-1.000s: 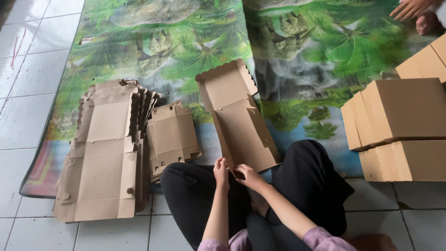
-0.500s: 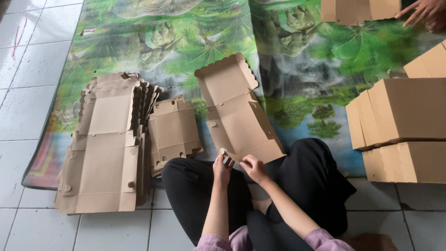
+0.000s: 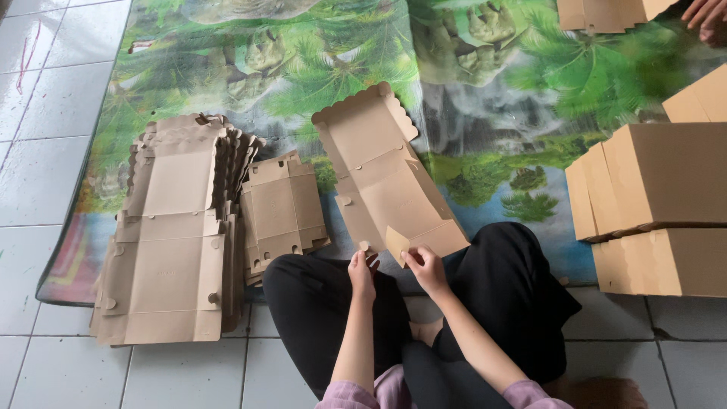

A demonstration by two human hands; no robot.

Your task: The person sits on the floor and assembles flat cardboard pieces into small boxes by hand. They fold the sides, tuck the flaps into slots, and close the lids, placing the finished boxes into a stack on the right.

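The flat cardboard box blank [image 3: 382, 178] is spread on the green printed mat [image 3: 485, 113], its near end reaching the black-trousered lap. At far left a large stack of unfolded blanks [image 3: 170, 242] is seen, with a smaller stack [image 3: 284, 208] beside it. The blank's near edge is pinched by the left hand [image 3: 362, 266], fingers closed on a tab. A small flap is gripped by the right hand [image 3: 425, 266]. Assembled boxes [image 3: 655, 204] are piled at the right.
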